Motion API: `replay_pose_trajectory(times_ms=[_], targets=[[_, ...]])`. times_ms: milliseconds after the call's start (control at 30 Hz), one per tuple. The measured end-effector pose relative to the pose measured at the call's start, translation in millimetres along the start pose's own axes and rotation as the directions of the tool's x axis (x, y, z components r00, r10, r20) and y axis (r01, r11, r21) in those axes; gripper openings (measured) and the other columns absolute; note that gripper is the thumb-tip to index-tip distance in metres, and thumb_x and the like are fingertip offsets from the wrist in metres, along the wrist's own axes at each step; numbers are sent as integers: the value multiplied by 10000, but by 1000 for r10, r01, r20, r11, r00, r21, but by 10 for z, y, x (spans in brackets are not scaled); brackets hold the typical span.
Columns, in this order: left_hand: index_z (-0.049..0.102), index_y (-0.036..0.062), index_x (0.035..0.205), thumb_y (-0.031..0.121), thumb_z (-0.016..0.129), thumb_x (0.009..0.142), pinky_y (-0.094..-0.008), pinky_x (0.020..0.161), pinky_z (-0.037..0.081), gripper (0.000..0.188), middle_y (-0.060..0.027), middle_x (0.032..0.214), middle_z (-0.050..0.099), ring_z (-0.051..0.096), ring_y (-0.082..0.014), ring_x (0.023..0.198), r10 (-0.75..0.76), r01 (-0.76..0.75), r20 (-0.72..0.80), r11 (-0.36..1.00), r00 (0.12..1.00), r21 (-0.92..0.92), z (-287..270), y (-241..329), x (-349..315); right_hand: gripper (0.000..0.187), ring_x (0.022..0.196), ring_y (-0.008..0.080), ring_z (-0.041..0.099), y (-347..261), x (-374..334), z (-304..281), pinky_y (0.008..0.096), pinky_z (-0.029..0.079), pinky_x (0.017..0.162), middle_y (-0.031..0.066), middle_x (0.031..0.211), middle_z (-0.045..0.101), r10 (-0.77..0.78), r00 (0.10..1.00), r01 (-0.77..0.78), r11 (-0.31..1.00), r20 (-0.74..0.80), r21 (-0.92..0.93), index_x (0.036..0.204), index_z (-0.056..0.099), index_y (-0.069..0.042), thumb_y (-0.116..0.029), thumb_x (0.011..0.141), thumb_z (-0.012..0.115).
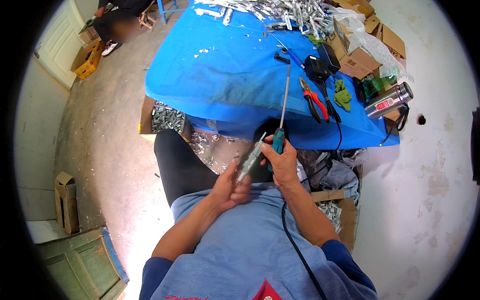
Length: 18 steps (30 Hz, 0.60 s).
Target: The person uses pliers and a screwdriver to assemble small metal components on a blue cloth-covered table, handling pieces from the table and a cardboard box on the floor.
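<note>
Over my lap, my left hand (230, 190) is closed around the lower end of a slim, pale whitish-grey part (248, 163), slanted up to the right. What kind of part it is, I cannot make out. A screwdriver (278, 142) with a teal and black handle is gripped in my right hand (282, 162); its long metal shaft points away over the table edge. The fingertips of that hand are close to the part's upper end, and whether they touch it is unclear.
On the blue-covered table (200, 75) lie red-handled pliers (314, 100), a black adapter (316, 67), a green cloth (342, 95), a steel flask (387, 101) and a pile of metal parts (300, 15). Boxes of parts (167, 119) stand below. A person (122, 12) sits far left.
</note>
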State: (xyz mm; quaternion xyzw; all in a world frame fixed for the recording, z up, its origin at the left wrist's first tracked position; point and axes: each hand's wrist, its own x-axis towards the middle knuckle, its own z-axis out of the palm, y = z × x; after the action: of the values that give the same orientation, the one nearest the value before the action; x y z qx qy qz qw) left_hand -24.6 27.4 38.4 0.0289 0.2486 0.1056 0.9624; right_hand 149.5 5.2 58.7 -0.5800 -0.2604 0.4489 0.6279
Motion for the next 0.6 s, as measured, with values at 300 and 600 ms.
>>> replay_pose_trajectory(times_ms=[300,600], targets=[[520,89,717,667,322,941,-226,378,250,650,32,511,348,273,-80,378,14,-14,13,1000,1000,9,-41,4,12,251,696,120,590,45,21,-22,250,509,531,52,867,605,-5,1000,6,999,-20,52,1016,592,5,-97,826,720],[527,97,706,655,339,943,-228,385,250,635,34,517,345,274,-84,383,18,-18,-23,1000,1000,-10,-48,6,22,222,651,108,574,68,8,12,244,503,518,37,811,592,-25,998,24,999,-60,-30,979,597,3,-93,823,723]])
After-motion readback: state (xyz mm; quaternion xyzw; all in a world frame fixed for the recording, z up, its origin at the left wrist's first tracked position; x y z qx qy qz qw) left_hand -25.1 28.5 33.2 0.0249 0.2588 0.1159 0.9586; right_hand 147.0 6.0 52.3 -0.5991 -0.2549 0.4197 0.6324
